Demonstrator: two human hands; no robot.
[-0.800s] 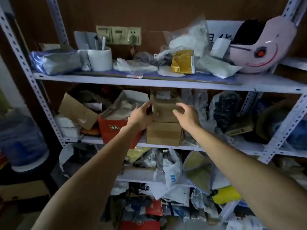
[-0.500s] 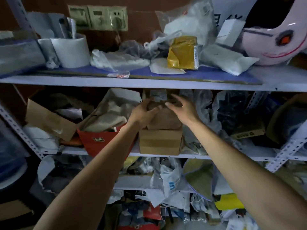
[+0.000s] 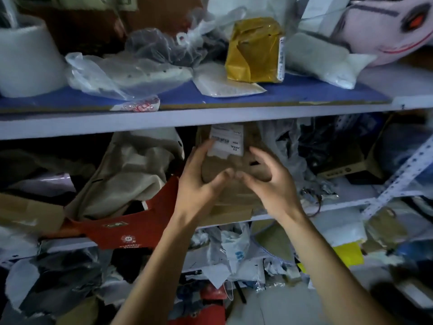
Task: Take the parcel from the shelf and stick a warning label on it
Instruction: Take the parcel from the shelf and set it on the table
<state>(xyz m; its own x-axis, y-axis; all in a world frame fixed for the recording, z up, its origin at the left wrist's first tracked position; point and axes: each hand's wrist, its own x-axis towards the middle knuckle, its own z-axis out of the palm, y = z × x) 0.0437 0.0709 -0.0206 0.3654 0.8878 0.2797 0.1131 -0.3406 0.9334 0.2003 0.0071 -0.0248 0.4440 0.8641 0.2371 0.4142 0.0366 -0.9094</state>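
I see both hands, left hand [image 3: 199,184] and right hand [image 3: 269,181], gripping the brown paper-wrapped parcel [image 3: 234,160] (white label [image 3: 226,141] reads "MXRC 03") above a cardboard box [image 3: 232,207], beside the red carton [image 3: 131,226].

A cluttered storeroom for parcels, by the look of it. Slotted-angle metal shelving [image 3: 396,181] runs across the view in tiers, each one heaped with goods: clear plastic bags [image 3: 131,71], a yellow taped package [image 3: 254,50] and white padded mailers [image 3: 316,59] on the upper tier, brown cardboard boxes [image 3: 232,160] with a printed shipping label [image 3: 226,140] and a red carton [image 3: 131,228] on the middle one, torn wrapping and bags below.
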